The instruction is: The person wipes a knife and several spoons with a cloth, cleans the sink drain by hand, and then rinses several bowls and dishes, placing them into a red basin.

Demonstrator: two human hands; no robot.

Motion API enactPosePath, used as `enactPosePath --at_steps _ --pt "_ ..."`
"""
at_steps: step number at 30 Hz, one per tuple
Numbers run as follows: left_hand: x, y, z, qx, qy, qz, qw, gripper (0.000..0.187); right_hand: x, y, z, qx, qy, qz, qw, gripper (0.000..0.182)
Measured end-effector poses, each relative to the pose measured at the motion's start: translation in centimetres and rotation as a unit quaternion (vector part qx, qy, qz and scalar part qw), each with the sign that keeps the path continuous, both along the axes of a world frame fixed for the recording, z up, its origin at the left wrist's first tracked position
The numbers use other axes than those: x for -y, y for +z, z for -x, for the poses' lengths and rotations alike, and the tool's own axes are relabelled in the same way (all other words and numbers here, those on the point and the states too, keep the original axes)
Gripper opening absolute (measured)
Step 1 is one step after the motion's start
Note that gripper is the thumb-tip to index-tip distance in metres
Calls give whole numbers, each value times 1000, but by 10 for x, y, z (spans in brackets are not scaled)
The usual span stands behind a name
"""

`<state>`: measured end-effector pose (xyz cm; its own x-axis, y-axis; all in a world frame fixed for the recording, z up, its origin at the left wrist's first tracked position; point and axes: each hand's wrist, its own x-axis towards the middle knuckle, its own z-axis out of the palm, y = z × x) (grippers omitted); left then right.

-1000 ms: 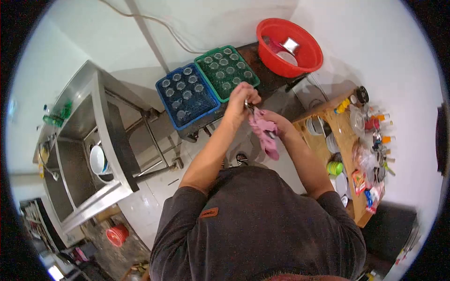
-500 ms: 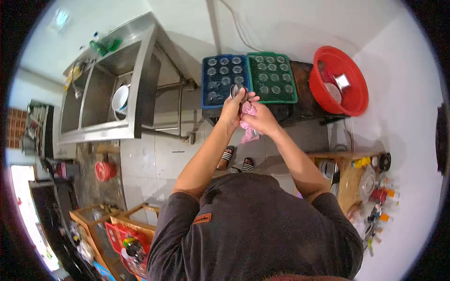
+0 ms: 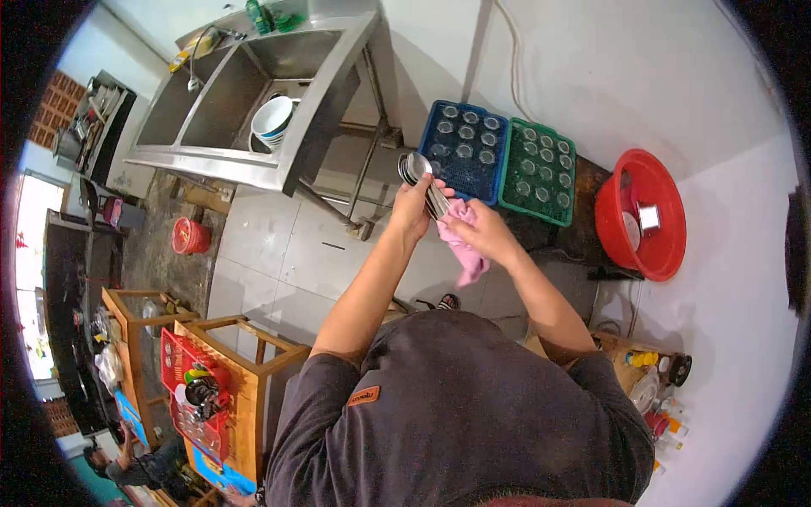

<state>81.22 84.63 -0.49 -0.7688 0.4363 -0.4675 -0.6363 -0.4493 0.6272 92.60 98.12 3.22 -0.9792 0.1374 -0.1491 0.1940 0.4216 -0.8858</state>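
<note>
My left hand (image 3: 410,207) is closed around a bundle of metal spoons (image 3: 417,166), their round bowls stacked together and facing up past my thumb. The handles run down to the right, toward my other hand. A pink cloth (image 3: 465,256) is gripped in my right hand (image 3: 490,235), wrapped about the handle ends, with its loose end hanging below. Both hands are close together in front of me, just short of the blue crate (image 3: 428,139), which holds several upturned clear glasses.
Beside the blue crate stands a green crate (image 3: 538,213) of glasses, then a red basin (image 3: 606,211). A steel sink (image 3: 287,173) with stacked bowls (image 3: 272,116) is at left. Wooden tables (image 3: 245,389) carry a red basket (image 3: 196,422); another person (image 3: 156,465) is at lower left.
My view and body have turned left, so crates and basin appear farther right. More of the spoons and their handles shows between my hands, and the cloth hangs lower.
</note>
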Motion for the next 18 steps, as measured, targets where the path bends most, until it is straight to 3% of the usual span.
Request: enactPosePath --at_steps 2,4,6,8,9,10,11,14,15,16,18 --pt "18 3 11 19 26 -15 999 14 -11 -21 9 -9 -9 -67 998 50" --pt "45 -1 29 -32 79 -3 996 12 8 28 26 73 -128 91 985 46" --pt "66 -6 39 -32 59 -32 997 13 22 48 52 -46 -142 211 966 41" --pt "80 -1 41 -12 22 -20 999 11 44 47 79 -146 -109 157 971 42" --pt "81 -4 42 -18 7 -14 1000 12 55 45 95 -250 -30 14 968 39" --pt "85 0 45 -50 -46 -27 997 14 68 38 109 -343 50 -131 929 37" --pt "88 2 45 -50 -37 -18 998 14 84 26 121 -353 102 -205 907 32" --pt "117 -1 55 -51 -46 -36 997 15 87 25 158 -251 0 -284 925 29" --pt "129 1 59 -50 -65 -58 995 16 96 32 165 -266 -104 -292 913 31" --pt "137 2 62 -48 -61 -59 995 16 103 38 169 -322 -108 -247 908 28" --pt "148 12 66 -68 -64 -16 996 5 129 45 165 -382 129 -185 896 28"
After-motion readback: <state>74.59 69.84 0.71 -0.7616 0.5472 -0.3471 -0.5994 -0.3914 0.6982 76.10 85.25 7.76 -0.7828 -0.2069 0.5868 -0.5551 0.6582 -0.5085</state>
